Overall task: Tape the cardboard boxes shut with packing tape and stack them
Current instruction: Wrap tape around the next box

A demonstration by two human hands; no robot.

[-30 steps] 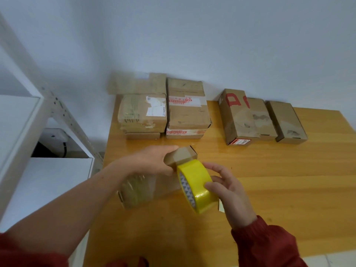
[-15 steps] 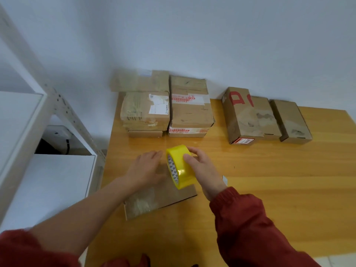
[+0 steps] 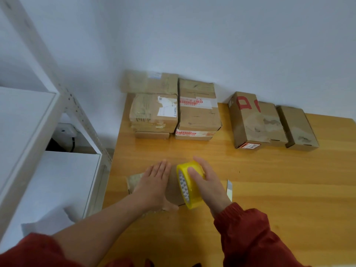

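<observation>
Cardboard box [image 3: 173,189] being worked on: where is it lying?

It is lying flat on the near left part of the table [image 3: 269,199], under both hands. The left hand [image 3: 154,182] is pressing down on it with straight, flat fingers. The right hand [image 3: 210,182] is gripping the yellow tape roll [image 3: 189,185] at the box's right end, fingers curled over the roll's top.

Which way is the box pointing?

Its long axis is running roughly left to right across the table, slightly skewed, with the right end coming a little nearer the person. The roll is standing on edge with its core facing left, so I am judging the strip to be heading across the short way.

How far is the job getting?

Partway, I am guessing. Two stacks [image 3: 198,114] are sitting against the wall [image 3: 231,45] at the back left, looking finished. Three boxes [image 3: 273,122] are lying side by side at the back right, unstacked. Glossy patches are showing on them, but I cannot tell whether they are sealed. This box is showing a shiny patch at its left end, and it is waiting for the rest of its tape and for stacking.
</observation>
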